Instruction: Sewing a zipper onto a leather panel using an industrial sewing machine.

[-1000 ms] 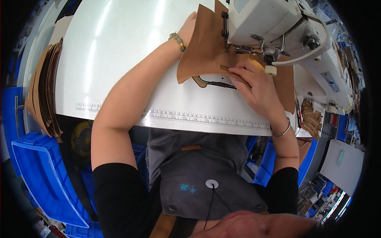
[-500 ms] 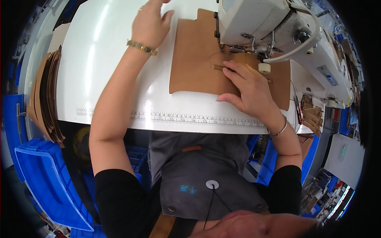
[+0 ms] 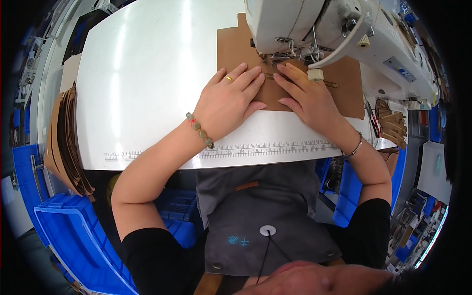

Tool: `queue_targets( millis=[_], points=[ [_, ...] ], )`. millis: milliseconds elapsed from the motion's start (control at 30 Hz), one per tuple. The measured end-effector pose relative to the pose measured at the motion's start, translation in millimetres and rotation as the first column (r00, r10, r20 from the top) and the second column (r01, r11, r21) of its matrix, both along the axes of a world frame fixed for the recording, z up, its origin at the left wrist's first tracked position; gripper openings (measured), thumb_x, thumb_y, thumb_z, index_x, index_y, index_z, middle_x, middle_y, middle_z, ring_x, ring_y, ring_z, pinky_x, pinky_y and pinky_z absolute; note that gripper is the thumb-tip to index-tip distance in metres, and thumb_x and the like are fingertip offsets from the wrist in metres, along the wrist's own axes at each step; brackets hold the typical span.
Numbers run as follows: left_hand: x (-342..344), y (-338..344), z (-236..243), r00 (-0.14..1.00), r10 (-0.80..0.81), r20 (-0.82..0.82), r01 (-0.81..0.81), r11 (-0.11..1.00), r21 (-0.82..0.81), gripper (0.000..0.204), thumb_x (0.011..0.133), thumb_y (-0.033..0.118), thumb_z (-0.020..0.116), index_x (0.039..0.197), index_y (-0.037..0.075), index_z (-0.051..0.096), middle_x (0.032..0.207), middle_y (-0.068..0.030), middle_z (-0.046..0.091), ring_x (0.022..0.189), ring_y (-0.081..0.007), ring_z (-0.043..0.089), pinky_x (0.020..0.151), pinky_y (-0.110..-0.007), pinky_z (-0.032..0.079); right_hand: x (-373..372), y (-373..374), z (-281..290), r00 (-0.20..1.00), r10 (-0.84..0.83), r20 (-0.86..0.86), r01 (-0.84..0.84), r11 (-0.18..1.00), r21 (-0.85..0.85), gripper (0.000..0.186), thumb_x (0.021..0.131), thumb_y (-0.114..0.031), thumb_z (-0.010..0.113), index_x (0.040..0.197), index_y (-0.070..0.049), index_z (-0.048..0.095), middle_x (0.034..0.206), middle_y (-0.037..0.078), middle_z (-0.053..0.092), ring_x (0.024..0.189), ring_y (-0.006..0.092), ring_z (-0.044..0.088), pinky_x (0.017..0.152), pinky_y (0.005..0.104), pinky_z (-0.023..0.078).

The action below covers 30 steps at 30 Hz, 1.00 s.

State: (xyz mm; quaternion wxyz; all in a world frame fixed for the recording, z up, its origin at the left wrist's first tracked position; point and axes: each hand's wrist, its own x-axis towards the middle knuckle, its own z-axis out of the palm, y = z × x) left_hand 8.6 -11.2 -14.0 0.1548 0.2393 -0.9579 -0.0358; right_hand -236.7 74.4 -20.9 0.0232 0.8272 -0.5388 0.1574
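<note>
A flat brown sheet (image 3: 346,101), leather-like, lies on the white table under the head of a white sewing machine (image 3: 282,24). My left hand (image 3: 233,93) rests flat across the sheet's left part, fingers spread and pointing toward the needle area. Close beside it, my right hand (image 3: 307,93) presses on the sheet with fingers stretched out, just in front of the presser foot (image 3: 280,60). A narrow brown strip with a small metal fitting (image 3: 332,84) lies on the sheet and runs beneath my right fingers. The needle tip is too small to make out.
A ruler scale (image 3: 255,149) runs along the table's front edge. Stacked brown sheets (image 3: 69,142) hang at the left edge. Small brown strips (image 3: 391,123) lie at the right, near a red-and-black tool (image 3: 372,120). A blue crate (image 3: 83,241) stands below left.
My left hand has come down from the far left of the table onto the sheet. My right hand has stayed on the sheet near the presser foot.
</note>
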Motion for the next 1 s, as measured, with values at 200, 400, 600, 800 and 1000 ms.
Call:
queue_targets(
  millis=[200,400,600,800,1000],
  points=[
    [-6,-6,-5,0.999,-0.002,-0.033,0.003,1.0,0.006,0.056,0.096,0.043,0.066,0.142,0.01,0.061,0.148,-0.0058,0.058,0.139,-0.0265,0.053,0.113,-0.046,0.044,-7,0,0,0.994,-0.069,0.085,0.061,0.993,0.099,0.049,0.1,-0.033,0.064,0.146,-0.019,0.056,0.146,0.008,0.058,0.131,0.0288,0.057,0.117,0.0661,0.028],
    [-10,-14,-11,0.995,0.013,-0.098,-0.012,1.0,0.009,0.055,0.096,0.043,0.067,0.142,0.012,0.061,0.145,-0.0064,0.059,0.137,-0.0265,0.054,0.113,-0.048,0.044,-11,-6,-1,0.987,-0.098,0.124,0.08,0.986,0.148,0.05,0.101,-0.032,0.064,0.148,-0.02,0.055,0.139,0.009,0.062,0.129,0.0301,0.057,0.118,0.0659,0.027],
    [-12,-15,-13,0.992,0.005,-0.128,-0.003,1.0,0.017,0.052,0.094,0.041,0.07,0.137,0.013,0.065,0.141,-0.0062,0.062,0.135,-0.0269,0.056,0.112,-0.048,0.045,-14,-8,4,0.989,-0.083,0.12,0.068,0.989,0.128,0.049,0.1,-0.028,0.065,0.147,-0.016,0.056,0.141,0.01,0.062,0.13,0.0309,0.058,0.119,0.0619,0.027],
    [-13,-13,-14,0.987,0.02,-0.157,-0.017,1.0,0.024,0.051,0.093,0.041,0.071,0.135,0.013,0.067,0.139,-0.0062,0.063,0.135,-0.0262,0.057,0.112,-0.047,0.046,-16,-10,10,0.995,-0.032,0.09,0.023,0.995,0.092,0.049,0.098,-0.026,0.067,0.144,-0.013,0.058,0.142,0.013,0.061,0.129,0.0327,0.058,0.12,0.0544,0.029],
    [-5,-13,-16,0.982,0.049,-0.183,-0.046,0.999,0.016,0.049,0.093,0.041,0.071,0.132,0.012,0.068,0.139,-0.0055,0.063,0.133,-0.0257,0.058,0.111,-0.046,0.047,-68,20,64,0.993,0.083,-0.085,-0.116,0.844,-0.524,0.021,0.1,-0.016,0.065,0.102,0.003,0.075,0.093,0.017,0.076,0.076,0.0339,0.069,0.069,0.0431,0.056]
  ],
)
